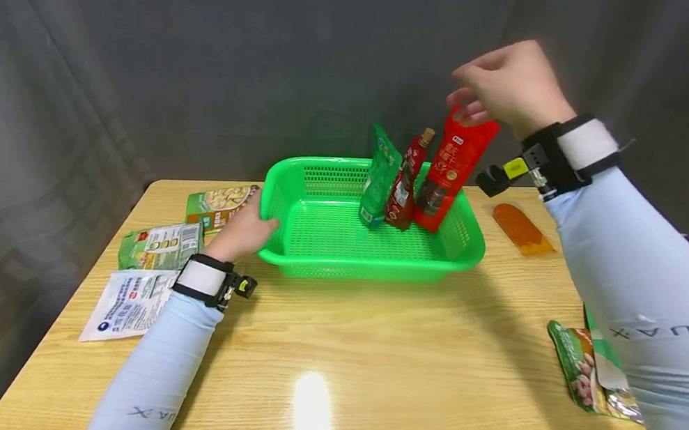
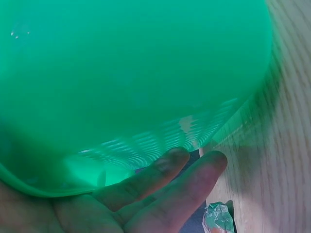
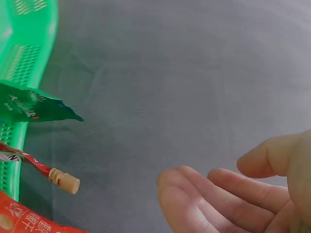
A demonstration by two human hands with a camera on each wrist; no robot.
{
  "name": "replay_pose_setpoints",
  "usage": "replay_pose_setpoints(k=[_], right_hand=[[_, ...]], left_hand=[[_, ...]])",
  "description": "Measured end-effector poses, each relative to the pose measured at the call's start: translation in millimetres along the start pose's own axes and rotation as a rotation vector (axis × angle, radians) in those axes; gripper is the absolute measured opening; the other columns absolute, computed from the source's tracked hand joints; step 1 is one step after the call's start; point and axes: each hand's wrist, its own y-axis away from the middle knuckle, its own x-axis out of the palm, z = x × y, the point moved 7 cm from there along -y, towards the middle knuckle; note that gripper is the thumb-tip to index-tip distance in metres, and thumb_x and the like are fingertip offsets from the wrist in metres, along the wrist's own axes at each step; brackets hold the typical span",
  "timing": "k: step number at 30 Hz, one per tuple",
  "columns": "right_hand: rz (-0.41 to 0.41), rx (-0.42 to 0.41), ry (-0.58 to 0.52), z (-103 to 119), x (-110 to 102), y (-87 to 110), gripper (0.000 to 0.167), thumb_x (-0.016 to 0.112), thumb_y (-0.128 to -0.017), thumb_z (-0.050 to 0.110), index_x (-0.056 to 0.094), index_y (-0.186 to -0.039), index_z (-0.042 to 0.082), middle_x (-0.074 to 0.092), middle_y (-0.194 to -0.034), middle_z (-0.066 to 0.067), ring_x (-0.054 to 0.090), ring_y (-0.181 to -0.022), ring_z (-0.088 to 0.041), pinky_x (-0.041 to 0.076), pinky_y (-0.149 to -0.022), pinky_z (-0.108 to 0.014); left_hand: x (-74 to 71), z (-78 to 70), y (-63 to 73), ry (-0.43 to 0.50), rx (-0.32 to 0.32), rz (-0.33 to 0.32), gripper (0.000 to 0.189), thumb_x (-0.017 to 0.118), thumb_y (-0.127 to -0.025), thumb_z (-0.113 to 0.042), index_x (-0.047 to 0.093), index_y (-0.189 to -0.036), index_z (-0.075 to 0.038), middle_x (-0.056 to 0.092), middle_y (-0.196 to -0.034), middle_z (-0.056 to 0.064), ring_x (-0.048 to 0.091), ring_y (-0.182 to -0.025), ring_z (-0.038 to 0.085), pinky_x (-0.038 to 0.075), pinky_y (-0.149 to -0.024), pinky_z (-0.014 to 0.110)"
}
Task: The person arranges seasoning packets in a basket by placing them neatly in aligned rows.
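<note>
My left hand (image 1: 246, 230) grips the left end of a green plastic basket (image 1: 371, 265), thumb over the rim and fingers along the outside wall. In the left wrist view those fingers (image 2: 170, 194) lie against the slotted side. My right hand (image 1: 512, 82) is above the basket's right end, its fingers loosely bent with nothing between them in the right wrist view. Just below it a red pouch (image 1: 451, 163) stands tilted in the basket. Beside that pouch are a dark red spouted pouch (image 1: 407, 186) with a tan cap and a green pouch (image 1: 381, 180), both upright.
Left of the basket lie a green-brown packet (image 1: 219, 205), a green packet (image 1: 161, 246) and a white packet (image 1: 130, 304). An orange-brown pouch (image 1: 522, 230) lies to the right. Green packets (image 1: 586, 370) sit partly under the right forearm. A grey curtain (image 1: 272, 60) hangs behind the table.
</note>
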Motion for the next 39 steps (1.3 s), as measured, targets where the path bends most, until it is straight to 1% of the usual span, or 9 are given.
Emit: replay_pose_setpoints(k=[5,13,17,22,25,29,33,36,39], right_hand=[[-0.099,-0.031,-0.152,-25.7,-6.0,24.9,0.044,0.059,-0.1,0.032,0.063,-0.132,0.003,0.07,-0.105,-0.008,0.068,-0.082,-0.021,0.056,-0.069,-0.022],[-0.222,-0.036,-0.377,-79.8,3.5,52.6,0.038,0.066,-0.096,0.028,0.069,-0.121,-0.001,0.073,-0.093,-0.007,0.071,-0.074,-0.019,0.057,-0.066,-0.026],[-0.227,0.025,-0.335,-106.3,7.3,57.7,0.042,0.063,-0.097,0.032,0.067,-0.125,0.001,0.073,-0.097,-0.004,0.07,-0.079,-0.018,0.057,-0.067,-0.024],[-0.219,0.086,-0.077,-135.9,10.4,58.6,0.049,0.058,-0.099,0.04,0.065,-0.129,0.002,0.07,-0.11,-0.01,0.068,-0.077,-0.008,0.054,-0.066,-0.018],[-0.193,0.104,0.021,-153.9,14.6,59.2,0.048,0.055,-0.101,0.037,0.065,-0.127,-0.002,0.067,-0.114,-0.019,0.065,-0.073,-0.004,0.053,-0.065,-0.018],[-0.102,0.145,-0.006,-175.8,27.8,57.0,0.05,0.051,-0.103,0.034,0.06,-0.131,-0.006,0.063,-0.12,-0.027,0.065,-0.075,-0.005,0.055,-0.068,-0.022],[-0.02,0.181,-0.04,-189.1,40.4,54.6,0.059,0.049,-0.103,0.039,0.052,-0.138,-0.008,0.06,-0.126,-0.029,0.07,-0.093,-0.024,0.057,-0.078,-0.033],[0.039,0.193,-0.049,-194.0,50.2,53.8,0.065,0.048,-0.103,0.044,0.048,-0.142,-0.008,0.057,-0.13,-0.03,0.064,-0.108,-0.039,0.055,-0.084,-0.041],[0.085,0.208,-0.061,-196.7,60.8,53.6,0.069,0.048,-0.102,0.048,0.045,-0.144,-0.006,0.055,-0.133,-0.027,0.062,-0.111,-0.039,0.056,-0.084,-0.039]], left_hand=[[-4.0,5.3,1.4,-0.018,-0.019,0.003,0.075,0.048,-0.102,-0.019,0.001,-0.158,-0.002,0.031,-0.152,0.03,0.033,-0.137,0.043,0.031,-0.109,0.057],[-7.5,6.7,2.5,-0.01,-0.019,-0.006,0.073,0.048,-0.101,-0.017,0.005,-0.158,-0.001,0.035,-0.149,0.03,0.039,-0.133,0.042,0.033,-0.107,0.056],[-7.2,7.4,2.0,-0.021,-0.016,-0.01,0.074,0.048,-0.101,-0.017,0.005,-0.158,-0.001,0.035,-0.149,0.03,0.038,-0.133,0.042,0.033,-0.108,0.056],[-8.0,6.8,3.1,-0.035,-0.014,-0.019,0.073,0.049,-0.101,-0.017,0.005,-0.158,-0.001,0.034,-0.15,0.029,0.037,-0.134,0.042,0.032,-0.108,0.056],[-6.7,4.6,3.2,-0.035,-0.012,-0.011,0.073,0.049,-0.101,-0.017,0.006,-0.158,-0.001,0.037,-0.148,0.029,0.041,-0.131,0.041,0.035,-0.106,0.056],[-6.6,4.3,4.0,-0.04,-0.018,0.0,0.073,0.049,-0.101,-0.019,0.006,-0.158,-0.001,0.037,-0.148,0.029,0.042,-0.13,0.041,0.036,-0.105,0.056],[-8.6,8.8,5.1,-0.072,-0.043,0.012,0.078,0.048,-0.102,-0.023,-0.003,-0.158,-0.001,0.025,-0.156,0.029,0.031,-0.139,0.043,0.029,-0.11,0.056],[-10.4,11.1,6.9,-0.086,-0.059,0.018,0.081,0.048,-0.103,-0.025,-0.008,-0.157,-0.002,0.018,-0.159,0.027,0.024,-0.142,0.042,0.025,-0.113,0.056],[-13.4,11.7,10.6,-0.08,-0.062,0.017,0.081,0.048,-0.102,-0.025,-0.007,-0.157,-0.003,0.017,-0.16,0.025,0.023,-0.143,0.041,0.025,-0.113,0.055]])
